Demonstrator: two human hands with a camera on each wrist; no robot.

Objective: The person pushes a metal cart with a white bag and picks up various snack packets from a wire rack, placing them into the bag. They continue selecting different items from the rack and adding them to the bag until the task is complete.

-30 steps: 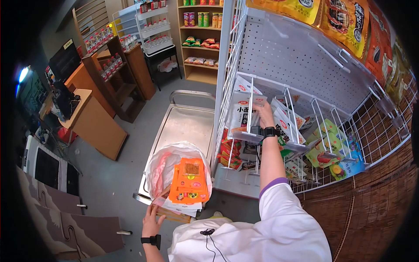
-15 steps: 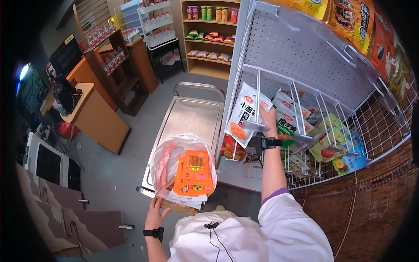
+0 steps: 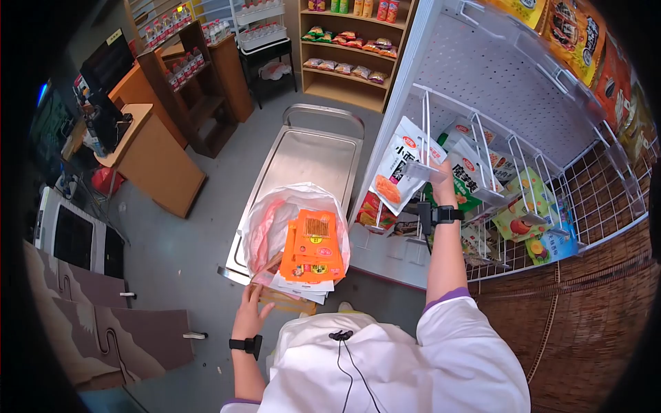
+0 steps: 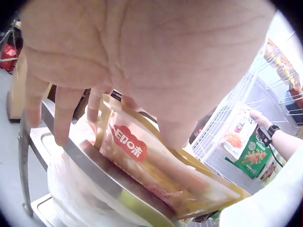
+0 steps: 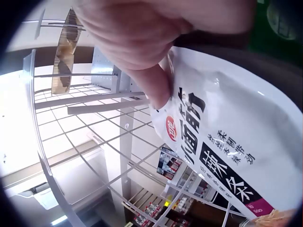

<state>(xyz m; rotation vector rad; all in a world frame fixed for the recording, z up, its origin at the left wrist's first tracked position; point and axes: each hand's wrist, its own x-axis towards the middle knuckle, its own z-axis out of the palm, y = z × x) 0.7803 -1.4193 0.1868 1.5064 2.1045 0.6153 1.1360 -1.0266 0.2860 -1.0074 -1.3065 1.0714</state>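
In the head view my right hand (image 3: 444,182) pinches the upper edge of a white snack packet (image 3: 401,165) that stands tilted at a rack hook. The right wrist view shows the thumb (image 5: 158,90) pressed on the packet's corner; the other fingertips are hidden. White-and-green packets (image 3: 475,168) hang just beside this hand. My left hand (image 3: 251,316) is at the near end of the cart, fingers loosely extended over its metal handle (image 4: 90,165). Under the left palm lies a clear, gold-edged food packet (image 4: 156,165). Orange snack packets (image 3: 313,244) lie stacked on a white plastic bag (image 3: 265,230).
The steel cart (image 3: 303,151) stands left of the wire rack, whose hooks (image 3: 425,120) stick out toward me. Green and blue pouches (image 3: 551,241) hang further right. Behind are a wooden snack shelf (image 3: 344,89) and a desk (image 3: 162,162). A woven mat (image 3: 585,316) borders the right.
The white packet and my right hand have come forward and lower along the hook, and the packet has tilted. The view has shifted; my left hand stays by the cart handle.
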